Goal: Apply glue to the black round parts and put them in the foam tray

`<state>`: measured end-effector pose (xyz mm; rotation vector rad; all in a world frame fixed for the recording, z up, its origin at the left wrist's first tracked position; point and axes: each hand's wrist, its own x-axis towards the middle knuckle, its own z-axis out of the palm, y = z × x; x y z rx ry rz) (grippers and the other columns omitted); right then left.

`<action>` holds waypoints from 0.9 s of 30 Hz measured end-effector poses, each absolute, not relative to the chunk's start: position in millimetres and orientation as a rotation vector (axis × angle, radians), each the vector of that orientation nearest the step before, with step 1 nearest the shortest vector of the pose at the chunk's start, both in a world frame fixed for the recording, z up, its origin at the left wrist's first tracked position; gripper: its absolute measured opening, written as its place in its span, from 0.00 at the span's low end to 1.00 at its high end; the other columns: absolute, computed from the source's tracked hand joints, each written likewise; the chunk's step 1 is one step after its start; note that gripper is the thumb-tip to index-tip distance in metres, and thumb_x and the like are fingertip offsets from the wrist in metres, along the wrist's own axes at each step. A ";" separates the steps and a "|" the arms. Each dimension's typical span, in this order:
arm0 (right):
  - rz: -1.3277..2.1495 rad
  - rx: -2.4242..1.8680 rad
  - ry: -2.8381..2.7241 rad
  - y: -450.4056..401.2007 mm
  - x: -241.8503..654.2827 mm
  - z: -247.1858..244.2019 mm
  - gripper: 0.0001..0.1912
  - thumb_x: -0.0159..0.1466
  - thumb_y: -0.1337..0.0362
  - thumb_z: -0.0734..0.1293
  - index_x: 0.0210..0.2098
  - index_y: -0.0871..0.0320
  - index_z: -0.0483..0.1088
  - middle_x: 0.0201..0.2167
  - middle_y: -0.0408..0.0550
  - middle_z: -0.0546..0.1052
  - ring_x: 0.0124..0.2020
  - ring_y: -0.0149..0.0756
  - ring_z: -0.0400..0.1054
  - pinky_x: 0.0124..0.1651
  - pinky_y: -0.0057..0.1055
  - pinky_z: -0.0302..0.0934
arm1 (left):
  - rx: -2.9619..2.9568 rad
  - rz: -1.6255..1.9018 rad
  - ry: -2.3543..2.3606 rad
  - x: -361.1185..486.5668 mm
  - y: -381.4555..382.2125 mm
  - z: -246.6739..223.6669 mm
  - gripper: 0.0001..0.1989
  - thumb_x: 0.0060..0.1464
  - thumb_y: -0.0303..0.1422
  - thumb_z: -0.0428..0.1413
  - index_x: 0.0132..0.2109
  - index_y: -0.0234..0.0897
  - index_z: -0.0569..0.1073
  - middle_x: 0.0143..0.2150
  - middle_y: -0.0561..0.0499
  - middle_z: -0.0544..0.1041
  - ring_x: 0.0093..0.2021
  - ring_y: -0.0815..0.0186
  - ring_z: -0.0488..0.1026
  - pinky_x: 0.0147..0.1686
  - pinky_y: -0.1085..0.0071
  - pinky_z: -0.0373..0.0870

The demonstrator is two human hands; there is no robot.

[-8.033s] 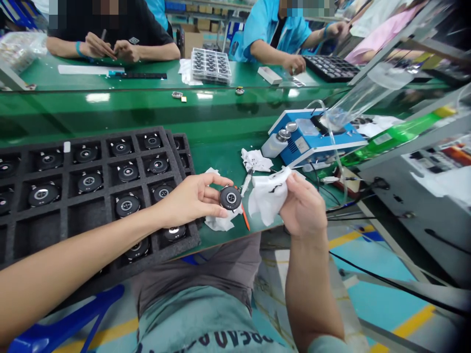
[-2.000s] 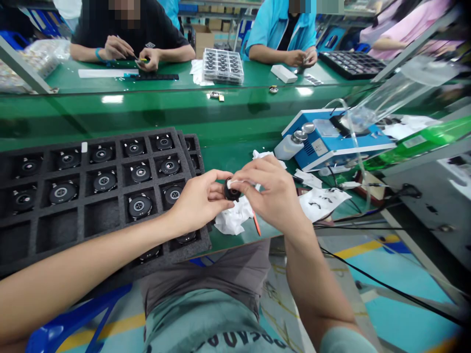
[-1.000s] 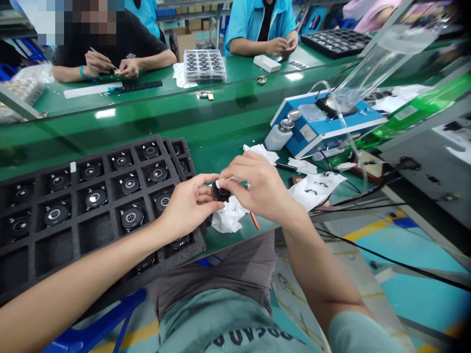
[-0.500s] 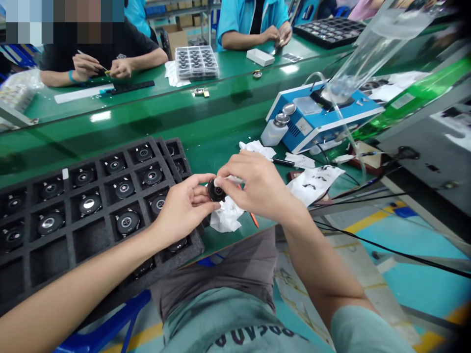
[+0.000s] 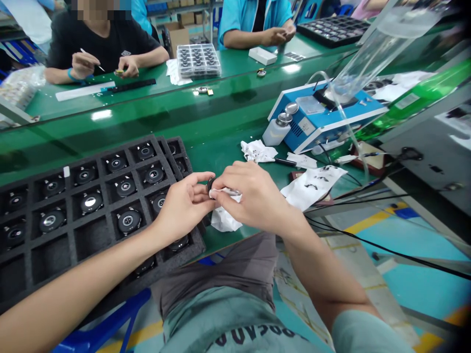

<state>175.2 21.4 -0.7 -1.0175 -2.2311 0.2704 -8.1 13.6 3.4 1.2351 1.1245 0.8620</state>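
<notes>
The watch body (image 5: pixel 210 184), round and black, is sitting up off the green table (image 5: pixel 221 152) between the two hands, tilting so that it is showing mostly its edge. At the far left, a dark foam tray (image 5: pixel 195 247) is lying on the table, its square compartments holding more round black watch bodies (image 5: pixel 128 220). Across the table, a person in a black shirt (image 5: pixel 99 44) is holding a thin tool. The left hand (image 5: pixel 186 198) is reaching in past the tray's right side, its thumb and fingers clamping the rim of the watch body. A clear divided case (image 5: pixel 198 61) is resting on the far side of the table. The right hand (image 5: pixel 250 191) is pinching a white wipe (image 5: pixel 234 195) between thumb and forefinger and is pressing it to the watch body; its other fingers are bending close together. A crumpled cloth (image 5: pixel 225 221) is lying below the hands, near the table's front edge. Beyond the right hand, a spotted, wrinkled tissue (image 5: pixel 258 151) is lying near a white bottle with a metal top (image 5: pixel 275 133), and a black pen-like tool (image 5: pixel 285 162) is lying just beside the tissue. Farther right, a white sheet with black marks (image 5: pixel 312 185) is lying near the table's edge, a blue and white machine (image 5: pixel 320 117) is standing behind it, and a green bottle (image 5: pixel 423 95) is leaning at the right.
</notes>
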 end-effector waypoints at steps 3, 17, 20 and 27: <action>0.267 -1.083 -2.148 20.9 189.0 -8.6 0.05 0.65 0.67 0.68 0.32 0.57 0.76 0.28 0.45 0.78 0.32 0.37 0.67 0.41 0.37 0.57 | 1.181 0.884 1.141 -7.9 13.9 6.6 0.32 0.40 0.24 0.71 0.54 0.31 0.72 0.35 0.51 0.84 0.32 0.67 0.81 0.37 0.72 0.78; 0.286 -1.069 -1.822 -3.1 168.3 -20.9 0.05 0.66 0.68 0.69 0.31 0.57 0.73 0.28 0.45 0.78 0.32 0.36 0.70 0.38 0.36 0.61 | 1.132 0.924 1.104 -7.3 12.4 10.6 0.31 0.35 0.19 0.72 0.48 0.34 0.71 0.34 0.51 0.85 0.33 0.67 0.83 0.36 0.76 0.79; 0.277 -1.154 -1.833 6.4 175.5 -25.4 0.05 0.65 0.67 0.69 0.31 0.56 0.74 0.29 0.45 0.79 0.32 0.37 0.70 0.38 0.36 0.60 | 1.144 0.924 1.118 -8.2 12.9 10.4 0.30 0.37 0.20 0.72 0.49 0.34 0.71 0.35 0.51 0.85 0.33 0.67 0.83 0.37 0.75 0.79; 0.363 -1.196 -1.728 4.3 197.7 -21.4 0.06 0.66 0.65 0.69 0.32 0.55 0.74 0.29 0.45 0.78 0.33 0.37 0.71 0.39 0.37 0.63 | 1.158 0.906 1.130 -7.7 13.0 12.0 0.29 0.41 0.23 0.72 0.50 0.34 0.70 0.37 0.48 0.85 0.34 0.65 0.84 0.38 0.71 0.80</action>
